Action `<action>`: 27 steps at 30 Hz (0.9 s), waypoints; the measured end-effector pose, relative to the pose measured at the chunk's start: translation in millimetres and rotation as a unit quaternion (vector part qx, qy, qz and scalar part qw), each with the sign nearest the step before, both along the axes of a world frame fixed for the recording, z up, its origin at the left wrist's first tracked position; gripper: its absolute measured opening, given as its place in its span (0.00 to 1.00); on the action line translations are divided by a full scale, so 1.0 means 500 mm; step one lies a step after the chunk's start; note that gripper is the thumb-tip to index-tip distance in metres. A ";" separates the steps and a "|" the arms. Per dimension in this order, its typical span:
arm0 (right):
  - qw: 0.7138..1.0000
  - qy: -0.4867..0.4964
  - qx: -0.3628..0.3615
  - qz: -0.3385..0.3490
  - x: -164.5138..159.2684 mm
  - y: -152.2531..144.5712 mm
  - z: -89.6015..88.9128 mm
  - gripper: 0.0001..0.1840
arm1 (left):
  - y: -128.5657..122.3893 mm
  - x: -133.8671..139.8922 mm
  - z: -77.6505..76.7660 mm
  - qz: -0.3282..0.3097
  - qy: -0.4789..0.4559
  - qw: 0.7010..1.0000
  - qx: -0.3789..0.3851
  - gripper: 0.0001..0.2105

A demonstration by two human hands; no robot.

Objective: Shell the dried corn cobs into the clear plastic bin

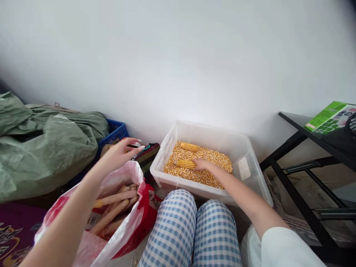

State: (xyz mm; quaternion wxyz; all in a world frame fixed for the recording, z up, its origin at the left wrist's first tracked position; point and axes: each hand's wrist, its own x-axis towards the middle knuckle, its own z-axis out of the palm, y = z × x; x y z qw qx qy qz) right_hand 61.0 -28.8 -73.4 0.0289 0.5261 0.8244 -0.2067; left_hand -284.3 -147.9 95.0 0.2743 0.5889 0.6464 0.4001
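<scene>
My right hand (pixel 200 164) reaches into a clear plastic bin (pixel 256 174), its fingers closed round one end of a corn cob (pixel 185 164) that still has its yellow kernels. A second full corn cob (pixel 189 147) lies farther back on the bed of loose kernels (pixel 214 163). My left hand (pixel 124 150) hovers above a red and white plastic bag (pixel 139 215), fingers spread and holding nothing. Inside that bag are several stripped cobs (pixel 116 211), one with a few yellow kernels left at its end.
Left of the bag lie green sacking (pixel 61 148), a blue crate (pixel 116 129) and a purple bag (pixel 16 230). A black metal frame (pixel 294 148) stands close on the right, carrying a green and white box (pixel 329 118). A white wall (pixel 194 63) rises behind the bin.
</scene>
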 end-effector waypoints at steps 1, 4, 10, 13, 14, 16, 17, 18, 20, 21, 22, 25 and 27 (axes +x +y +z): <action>1.000 -0.013 -0.004 0.000 -0.011 0.000 -0.008 0.30 | 0.016 0.030 0.004 -0.016 -0.023 1.000 0.009 0.18; 0.999 -0.035 -0.023 -0.005 -0.009 -0.002 -0.016 0.27 | 0.070 0.118 0.000 -0.094 -0.060 0.993 0.043 0.14; 0.997 0.038 -0.003 -0.061 0.079 0.026 0.050 0.23 | 0.209 0.301 -0.042 -0.086 -0.238 0.967 0.021 0.13; 0.987 0.096 0.031 -0.123 0.101 0.043 0.098 0.28 | 0.274 0.395 -0.072 0.048 -0.287 0.956 0.033 0.25; 0.982 0.118 0.042 -0.142 0.102 0.046 0.113 0.30 | 0.292 0.424 -0.084 0.063 -0.289 0.955 0.010 0.29; 0.954 0.221 0.063 -0.191 0.101 0.049 0.141 0.31 | 0.324 0.476 -0.107 -0.006 -0.346 0.935 -0.078 0.28; 0.932 0.298 0.065 -0.194 0.101 0.050 0.152 0.30 | 0.337 0.498 -0.119 -0.060 -0.391 0.909 -0.131 0.25; 0.915 0.362 0.054 -0.170 0.105 0.051 0.161 0.28 | 0.348 0.517 -0.129 -0.099 -0.432 0.882 -0.163 0.22; 0.896 0.422 0.021 -0.136 0.125 0.055 0.166 0.24 | 0.366 0.542 -0.148 -0.116 -0.491 0.846 -0.169 0.19; 0.904 0.402 0.008 -0.143 0.141 0.058 0.160 0.23 | 0.372 0.550 -0.155 -0.114 -0.509 0.838 -0.161 0.19; 0.923 0.343 0.002 -0.174 0.161 0.060 0.148 0.22 | 0.377 0.554 -0.162 -0.109 -0.522 0.833 -0.147 0.19; 0.963 0.143 -0.049 -0.223 0.224 0.058 0.082 0.12 | 0.383 0.553 -0.175 -0.109 -0.537 0.825 -0.135 0.19; 0.971 0.064 -0.078 -0.216 0.257 0.047 0.027 0.06 | 0.383 0.548 -0.175 -0.112 -0.535 0.823 -0.154 0.20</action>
